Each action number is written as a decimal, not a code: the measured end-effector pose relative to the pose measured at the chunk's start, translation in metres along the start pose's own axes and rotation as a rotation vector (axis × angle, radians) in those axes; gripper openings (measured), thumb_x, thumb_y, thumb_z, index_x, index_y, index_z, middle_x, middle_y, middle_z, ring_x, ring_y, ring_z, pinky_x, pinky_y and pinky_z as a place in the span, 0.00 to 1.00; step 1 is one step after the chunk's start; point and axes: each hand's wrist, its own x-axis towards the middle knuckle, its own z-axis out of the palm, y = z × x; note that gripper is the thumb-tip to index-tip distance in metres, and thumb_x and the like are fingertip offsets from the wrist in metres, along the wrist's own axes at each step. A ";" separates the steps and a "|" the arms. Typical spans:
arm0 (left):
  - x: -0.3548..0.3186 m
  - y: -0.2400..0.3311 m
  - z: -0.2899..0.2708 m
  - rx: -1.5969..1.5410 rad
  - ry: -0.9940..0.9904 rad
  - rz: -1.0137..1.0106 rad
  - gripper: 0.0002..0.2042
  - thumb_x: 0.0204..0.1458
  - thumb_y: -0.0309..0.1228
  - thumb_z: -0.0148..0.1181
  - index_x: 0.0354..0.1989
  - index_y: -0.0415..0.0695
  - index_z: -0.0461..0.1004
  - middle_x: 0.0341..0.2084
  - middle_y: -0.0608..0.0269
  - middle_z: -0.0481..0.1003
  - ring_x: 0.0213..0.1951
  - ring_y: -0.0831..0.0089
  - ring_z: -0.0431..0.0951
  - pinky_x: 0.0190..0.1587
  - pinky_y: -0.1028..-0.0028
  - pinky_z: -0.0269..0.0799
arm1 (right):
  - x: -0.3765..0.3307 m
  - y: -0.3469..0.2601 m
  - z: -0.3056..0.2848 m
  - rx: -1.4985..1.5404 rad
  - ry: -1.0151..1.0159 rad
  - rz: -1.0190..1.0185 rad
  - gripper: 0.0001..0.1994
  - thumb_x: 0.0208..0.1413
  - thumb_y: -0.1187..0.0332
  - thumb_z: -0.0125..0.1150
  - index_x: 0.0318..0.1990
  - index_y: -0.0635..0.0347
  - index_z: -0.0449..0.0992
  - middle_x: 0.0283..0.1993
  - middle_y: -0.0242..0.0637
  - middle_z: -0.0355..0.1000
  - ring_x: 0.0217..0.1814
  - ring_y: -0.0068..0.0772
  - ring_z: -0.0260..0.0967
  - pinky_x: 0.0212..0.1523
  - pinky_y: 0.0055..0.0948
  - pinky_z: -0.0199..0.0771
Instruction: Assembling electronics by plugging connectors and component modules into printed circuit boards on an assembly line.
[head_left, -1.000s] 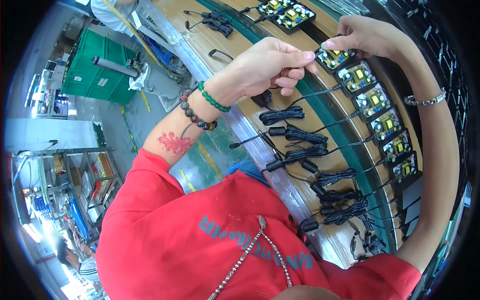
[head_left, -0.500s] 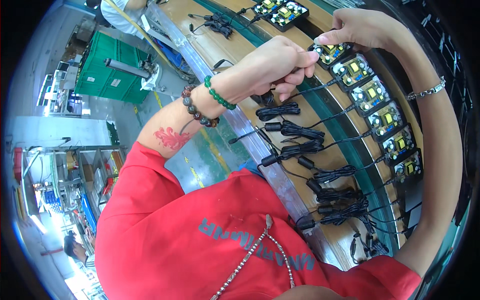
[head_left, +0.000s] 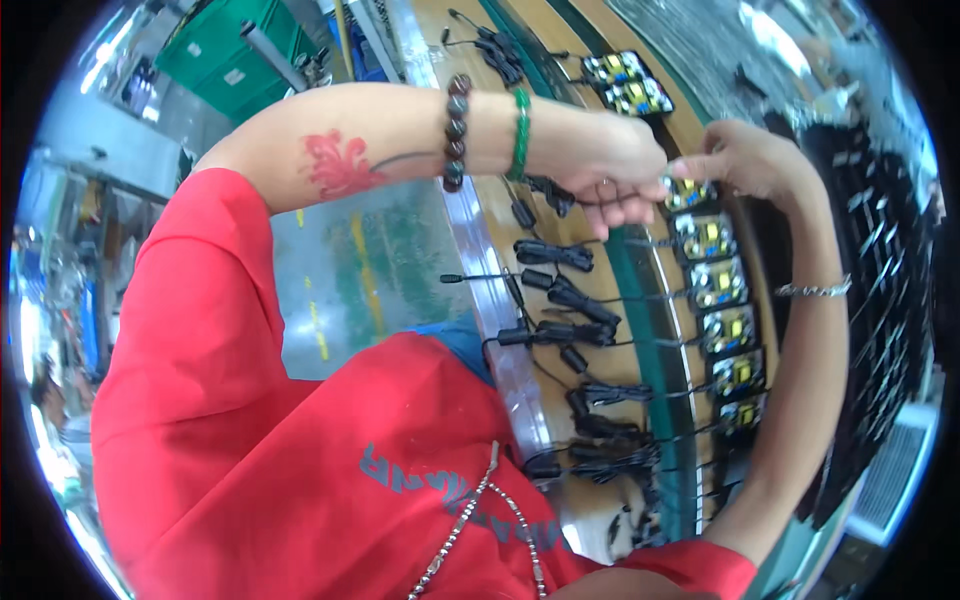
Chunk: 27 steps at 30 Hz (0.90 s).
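An open black adapter case with a circuit board sits at the head of a row of similar units. My right hand grips its far right edge, thumb pointing left onto the board. From the left, my left hand reaches the same unit's left edge with curled fingers; what they pinch is hidden. A coiled black cable lies partly under this hand. Below, several adapter boards in black cases form a line, their cables running left to tied black bundles.
Two more open adapter boards lie farther up the line, with a cable bundle to their left. A clear plastic edge strip borders the wooden bench. Green bins stand at the upper left. Dark stacked material lies right of my right arm.
My view has turned and shifted, so the bench runs more upright. Both hands remain at the same adapter unit, and my left forearm now lies more level across the view.
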 end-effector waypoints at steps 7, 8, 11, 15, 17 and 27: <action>-0.001 -0.048 -0.002 0.118 0.265 0.426 0.18 0.69 0.39 0.50 0.36 0.35 0.77 0.20 0.61 0.78 0.23 0.72 0.80 0.24 0.71 0.75 | 0.045 -0.024 -0.003 0.161 0.157 0.150 0.32 0.51 0.35 0.69 0.23 0.63 0.80 0.19 0.36 0.72 0.22 0.26 0.70 0.29 0.28 0.69; 0.003 -0.058 -0.006 0.087 0.470 0.636 0.17 0.69 0.38 0.51 0.36 0.36 0.78 0.21 0.61 0.78 0.24 0.71 0.80 0.27 0.70 0.76 | 0.052 -0.017 0.003 0.194 0.155 0.161 0.32 0.51 0.36 0.69 0.25 0.63 0.80 0.20 0.36 0.73 0.22 0.27 0.71 0.29 0.27 0.69; 0.026 -0.081 -0.042 0.336 1.073 1.025 0.15 0.67 0.37 0.53 0.36 0.37 0.78 0.23 0.62 0.80 0.28 0.70 0.82 0.32 0.68 0.78 | 0.050 -0.017 -0.003 0.197 0.115 0.145 0.31 0.52 0.37 0.70 0.27 0.64 0.80 0.22 0.37 0.74 0.23 0.27 0.71 0.29 0.25 0.69; 0.043 -0.092 -0.060 0.645 1.128 1.084 0.13 0.64 0.35 0.57 0.36 0.36 0.78 0.23 0.62 0.80 0.30 0.69 0.81 0.37 0.66 0.77 | 0.021 -0.013 -0.011 0.193 -0.015 0.190 0.29 0.53 0.40 0.70 0.31 0.64 0.79 0.25 0.33 0.73 0.26 0.23 0.69 0.29 0.21 0.66; 0.041 -0.090 -0.059 0.634 0.960 1.041 0.13 0.63 0.35 0.58 0.36 0.36 0.78 0.23 0.62 0.80 0.30 0.68 0.81 0.38 0.65 0.76 | 0.012 -0.014 -0.012 0.229 -0.109 0.252 0.26 0.56 0.43 0.70 0.36 0.62 0.78 0.28 0.26 0.70 0.29 0.16 0.65 0.30 0.16 0.63; 0.028 -0.063 -0.058 0.057 0.184 0.581 0.15 0.63 0.39 0.62 0.41 0.36 0.84 0.18 0.74 0.69 0.22 0.83 0.67 0.26 0.79 0.63 | 0.013 -0.003 -0.011 0.359 -0.172 0.244 0.24 0.55 0.43 0.70 0.37 0.57 0.76 0.31 0.23 0.69 0.33 0.16 0.65 0.36 0.19 0.65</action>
